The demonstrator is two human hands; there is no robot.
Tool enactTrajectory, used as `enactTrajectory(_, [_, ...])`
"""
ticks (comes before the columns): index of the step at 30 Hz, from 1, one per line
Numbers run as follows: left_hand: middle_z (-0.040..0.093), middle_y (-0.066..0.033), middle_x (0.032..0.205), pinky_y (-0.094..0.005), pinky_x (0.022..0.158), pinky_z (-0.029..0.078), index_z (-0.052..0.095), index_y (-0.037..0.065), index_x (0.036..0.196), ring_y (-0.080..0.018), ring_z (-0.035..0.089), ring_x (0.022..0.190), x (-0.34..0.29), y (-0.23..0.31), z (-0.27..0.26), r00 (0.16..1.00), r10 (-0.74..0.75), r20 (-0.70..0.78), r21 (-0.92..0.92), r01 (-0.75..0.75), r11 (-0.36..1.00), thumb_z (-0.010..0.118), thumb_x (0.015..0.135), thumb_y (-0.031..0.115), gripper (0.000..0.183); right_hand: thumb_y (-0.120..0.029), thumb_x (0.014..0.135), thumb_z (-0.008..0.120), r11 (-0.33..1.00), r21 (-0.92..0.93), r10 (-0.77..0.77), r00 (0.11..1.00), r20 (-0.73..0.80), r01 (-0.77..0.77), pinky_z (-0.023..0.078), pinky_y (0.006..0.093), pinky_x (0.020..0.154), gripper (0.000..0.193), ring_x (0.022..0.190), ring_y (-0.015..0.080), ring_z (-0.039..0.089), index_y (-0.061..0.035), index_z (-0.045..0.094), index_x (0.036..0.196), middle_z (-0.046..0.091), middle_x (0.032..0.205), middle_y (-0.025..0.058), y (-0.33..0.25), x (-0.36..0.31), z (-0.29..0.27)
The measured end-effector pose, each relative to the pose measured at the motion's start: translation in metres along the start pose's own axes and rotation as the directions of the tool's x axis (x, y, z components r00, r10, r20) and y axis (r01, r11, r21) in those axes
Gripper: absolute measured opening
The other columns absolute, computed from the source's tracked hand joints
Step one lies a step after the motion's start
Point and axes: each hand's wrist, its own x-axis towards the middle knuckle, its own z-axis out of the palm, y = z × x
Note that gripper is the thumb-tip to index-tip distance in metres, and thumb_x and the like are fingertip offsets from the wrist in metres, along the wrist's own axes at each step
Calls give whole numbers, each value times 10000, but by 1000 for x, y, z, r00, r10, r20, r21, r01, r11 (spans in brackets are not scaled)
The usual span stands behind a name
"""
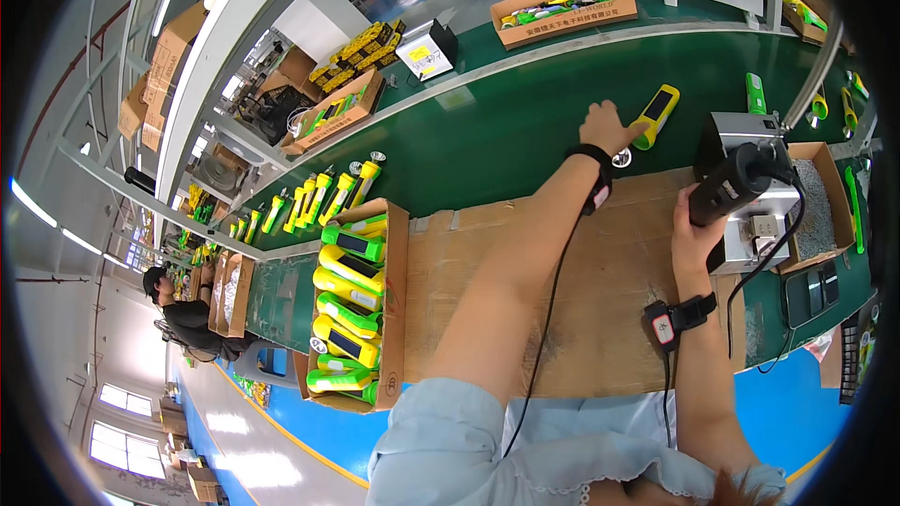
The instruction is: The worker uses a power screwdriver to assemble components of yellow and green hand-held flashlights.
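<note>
The person's left hand (607,126) reaches far out over the green belt (506,131) and rests on the near end of a yellow flashlight (655,115). Its fingers are spread loosely over that end rather than wrapped round it, so it touches the flashlight without a full hold. The flashlight lies flat on the belt, its long axis slanting from the hand up and to the right, with a dark panel facing upward and the far end pointing away from the person. A small round silver part (621,158) lies on the belt just beside the wrist.

The right hand (692,225) is closed round the handle of a black power screwdriver (736,183), fingers tight about it. The tool's body tilts up and to the right, and its cable hangs down past the wrist. Just behind it stands a grey metal fixture (750,225), and to the right of that an open box of small screws (823,206).

Both forearms cross a cardboard sheet (525,290) covering the tabletop. At the left edge of the cardboard sits an open carton (395,319) packed with green and yellow flashlights lying side by side. More flashlights stand upright in a row (319,197) on the belt beyond it.
</note>
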Motion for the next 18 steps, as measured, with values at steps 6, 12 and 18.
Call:
enactTrajectory(6, [521, -138, 1239, -413, 886, 442, 567, 49, 1194, -302, 540, 1118, 50, -209, -159, 773, -509, -380, 552, 630, 546, 581, 808, 345, 487, -18, 878, 596, 992, 40, 120, 992, 50, -122, 428, 230, 762, 368, 805, 89, 512, -14, 423, 1203, 567, 949, 34, -17, -11, 1])
enactTrajectory(12, [448, -134, 1326, -514, 947, 372, 489, 34, 1294, -322, 454, 1209, 14, -364, -293, 342, -716, -609, 472, 881, 20, 511, 874, 324, 511, -153, 842, 623, 996, -93, 24, 968, 249, -1, 413, 311, 828, 423, 862, 166, 501, -34, 399, 1180, 515, 936, 68, -33, -29, 14])
enactTrajectory(18, [435, -146, 1340, -489, 944, 402, 479, 19, 1298, -305, 476, 1197, -49, -405, -311, 389, -837, -384, 551, 824, 131, 592, 794, 383, 632, -347, 839, 621, 959, -242, -43, 924, 380, 144, 415, 311, 741, 408, 811, 179, 494, -39, 445, 1039, 499, 887, 73, -26, -40, 15])
